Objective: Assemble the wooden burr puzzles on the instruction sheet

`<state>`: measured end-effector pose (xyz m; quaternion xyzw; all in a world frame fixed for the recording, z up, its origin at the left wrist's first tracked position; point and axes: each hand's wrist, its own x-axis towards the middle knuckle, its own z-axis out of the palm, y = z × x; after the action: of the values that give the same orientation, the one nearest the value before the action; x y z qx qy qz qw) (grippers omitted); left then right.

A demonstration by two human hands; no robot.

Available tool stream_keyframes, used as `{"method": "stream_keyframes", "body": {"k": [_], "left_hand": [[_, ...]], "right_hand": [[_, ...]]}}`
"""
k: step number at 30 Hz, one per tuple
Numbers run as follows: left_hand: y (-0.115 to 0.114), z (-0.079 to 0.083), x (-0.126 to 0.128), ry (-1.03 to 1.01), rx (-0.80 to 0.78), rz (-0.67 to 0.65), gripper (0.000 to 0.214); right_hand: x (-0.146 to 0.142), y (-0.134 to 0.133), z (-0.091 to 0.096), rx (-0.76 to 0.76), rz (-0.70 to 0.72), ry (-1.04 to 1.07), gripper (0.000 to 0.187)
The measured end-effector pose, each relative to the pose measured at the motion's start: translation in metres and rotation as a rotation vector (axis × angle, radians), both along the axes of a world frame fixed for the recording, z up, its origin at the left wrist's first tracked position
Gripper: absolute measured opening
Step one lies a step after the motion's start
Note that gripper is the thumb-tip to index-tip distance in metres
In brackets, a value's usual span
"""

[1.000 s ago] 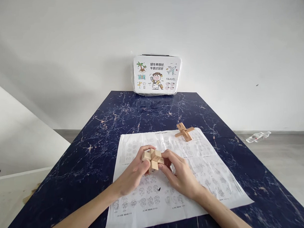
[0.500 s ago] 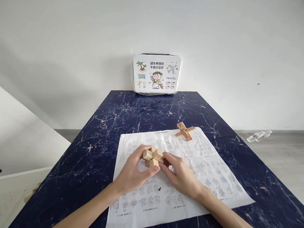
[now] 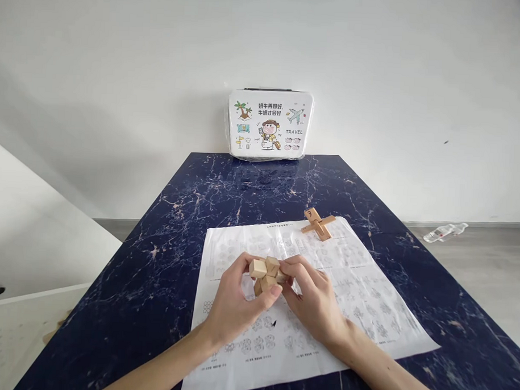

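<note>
A pale wooden burr puzzle [image 3: 266, 275], made of interlocked square sticks, is held up over a printed sheet [image 3: 219, 381]. My left hand [image 3: 237, 299] is closed round its left side, with the thumb across the front. From the right, the fingers of my right hand [image 3: 311, 296] pinch one of its stick ends; they partly cover that end. Beyond my hands, a darker wooden cross-shaped piece [image 3: 318, 224] with a black mark lies on the sheet's far edge. Rows of small line drawings cover the sheet.
The sheet lies on a dark blue marble-patterned table [image 3: 168, 237]. At the far edge, against the wall, stands a white plastic-wrapped case [image 3: 269, 124] with cartoon prints. A clear plastic bottle [image 3: 445, 232] lies on the floor to the right.
The burr puzzle has turned and tilted between my hands and shifted slightly right. My right-hand fingers have moved up over its right end. The view has shifted a little.
</note>
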<state>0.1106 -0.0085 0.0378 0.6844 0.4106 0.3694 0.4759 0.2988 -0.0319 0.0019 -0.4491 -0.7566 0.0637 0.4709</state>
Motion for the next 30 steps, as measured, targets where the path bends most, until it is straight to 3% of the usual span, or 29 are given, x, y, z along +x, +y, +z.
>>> {"method": "stream_keyframes", "body": {"k": [3,6,8,12,22,30], "left_hand": [[0.000,0.000,-0.001,-0.019,0.029,0.009,0.026],[0.005,0.001,-0.004,0.007,0.168,0.061,0.031],[0.008,0.003,-0.006,0.026,0.274,0.074,0.035],[0.011,0.003,-0.008,0.040,0.369,0.058,0.038],[0.011,0.008,-0.009,0.047,0.267,0.041,0.035],[0.008,0.008,-0.009,0.036,0.051,-0.027,0.038]], "right_hand": [[0.002,0.000,0.004,-0.153,0.106,0.068,0.020],[0.002,0.001,0.011,-0.334,0.218,0.125,0.019],[0.001,0.003,0.015,-0.391,0.268,0.137,0.009],[0.002,0.005,0.017,-0.450,0.268,0.216,0.010],[0.003,0.003,0.010,-0.425,0.196,0.265,0.011],[0.005,0.001,0.002,-0.309,0.168,0.151,0.011]]}}
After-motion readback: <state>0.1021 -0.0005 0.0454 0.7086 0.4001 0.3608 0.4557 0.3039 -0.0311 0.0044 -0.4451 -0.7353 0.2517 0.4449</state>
